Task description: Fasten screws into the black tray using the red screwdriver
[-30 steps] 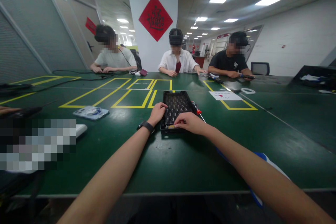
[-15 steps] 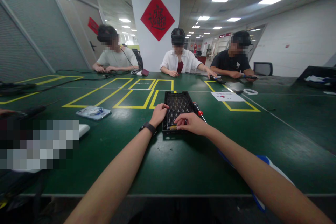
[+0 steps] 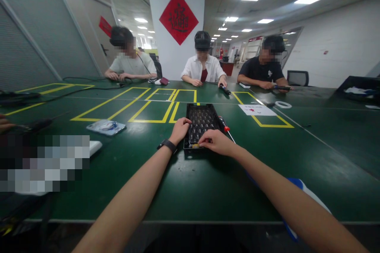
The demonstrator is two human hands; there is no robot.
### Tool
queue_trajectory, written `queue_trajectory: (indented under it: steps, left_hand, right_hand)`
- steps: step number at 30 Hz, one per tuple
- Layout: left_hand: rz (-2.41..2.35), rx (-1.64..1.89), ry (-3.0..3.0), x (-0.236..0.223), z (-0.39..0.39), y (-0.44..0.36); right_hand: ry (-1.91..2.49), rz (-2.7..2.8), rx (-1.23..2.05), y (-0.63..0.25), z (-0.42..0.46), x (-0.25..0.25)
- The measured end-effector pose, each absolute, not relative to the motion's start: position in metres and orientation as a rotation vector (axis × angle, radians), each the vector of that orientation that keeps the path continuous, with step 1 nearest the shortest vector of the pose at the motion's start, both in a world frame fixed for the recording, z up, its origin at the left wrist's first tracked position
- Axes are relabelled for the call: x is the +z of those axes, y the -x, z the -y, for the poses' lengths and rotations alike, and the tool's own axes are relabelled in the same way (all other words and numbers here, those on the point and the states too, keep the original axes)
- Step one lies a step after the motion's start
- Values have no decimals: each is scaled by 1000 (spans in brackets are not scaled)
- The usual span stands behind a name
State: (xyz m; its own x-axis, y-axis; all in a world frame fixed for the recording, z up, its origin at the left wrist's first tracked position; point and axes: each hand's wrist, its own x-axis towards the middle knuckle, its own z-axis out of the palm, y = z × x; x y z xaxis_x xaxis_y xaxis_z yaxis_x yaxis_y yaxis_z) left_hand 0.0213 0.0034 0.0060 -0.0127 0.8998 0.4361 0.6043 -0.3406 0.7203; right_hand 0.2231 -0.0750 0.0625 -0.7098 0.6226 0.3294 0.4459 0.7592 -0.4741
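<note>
A black plastic tray [image 3: 204, 115] lies on the green table, with rows of small shiny pieces inside. My left hand [image 3: 179, 129], with a dark band on the wrist, grips the tray's left rim, fingers bent over the edge. At the near end of the tray, my right hand [image 3: 219, 141] has its thumb and fingers pinched together low over the slots. Whatever the pinch holds is too small to make out. A yellowish strip [image 3: 195, 146] shows beside those fingertips. Against the tray's right side rests a screwdriver [image 3: 227, 129] with a red part and a thin metal shaft.
Left of my arm lies a phone-like slab [image 3: 106, 127]. To the right are a paper sheet [image 3: 257, 110], a white ring [image 3: 283, 104] and a blue-and-white object [image 3: 308, 195]. Three people sit across the table. Another person's hand [image 3: 4, 123] shows at the left edge.
My right fingers have closed into a tighter pinch and sit slightly lower at the tray's near end. The middle person's hand has drawn a dark tool inward. My left hand stays put.
</note>
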Motion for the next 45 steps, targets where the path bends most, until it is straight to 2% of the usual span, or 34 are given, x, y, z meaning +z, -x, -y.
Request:
queue_trajectory:
  steps: [8,45]
  left_hand:
    - [-1576,1280,-1939,6,-2,-21]
    - [-1592,1241,-2010,7,-3,-21]
  right_hand:
    - [856,2405,625,-224,74,62]
    - [945,2401,654,-224,72,52]
